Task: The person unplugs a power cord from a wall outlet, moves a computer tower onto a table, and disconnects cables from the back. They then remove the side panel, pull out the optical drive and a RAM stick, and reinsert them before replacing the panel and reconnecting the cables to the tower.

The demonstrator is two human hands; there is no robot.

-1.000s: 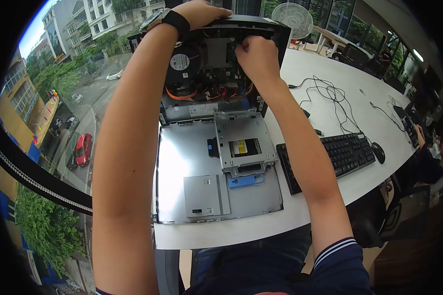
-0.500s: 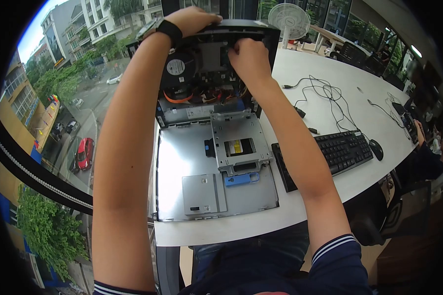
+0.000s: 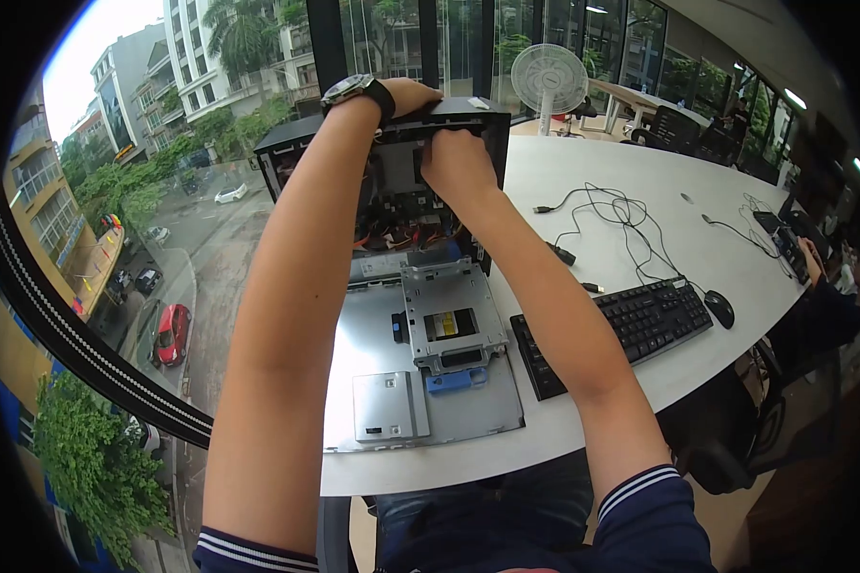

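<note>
An opened desktop computer case [image 3: 291,136] stands on the table with its insides facing me. My left hand [image 3: 413,95], with a watch and a dark band at the wrist, is curved over the case's top edge and holds it; its fingers are partly hidden. Inside the upper right of the case, my right hand [image 3: 459,164] is closed with bent fingers against something I cannot make out. Orange and dark cables [image 3: 406,234] run below it. In front lies the metal side panel [image 3: 473,420], with a silver drive bracket [image 3: 454,291] and a blue latch [image 3: 457,380] over it.
To the right are a black keyboard [image 3: 655,320], a mouse [image 3: 720,308] and loose cables [image 3: 621,205] on the white table [image 3: 554,430]. A white fan [image 3: 549,81] stands behind. Another person's hand [image 3: 811,258] is at the far right. A window borders the left.
The view has tilted up, so the case and both arms appear lower. My left forearm now covers more of the case's inside. Both hands stay at the case, the right one still inside.
</note>
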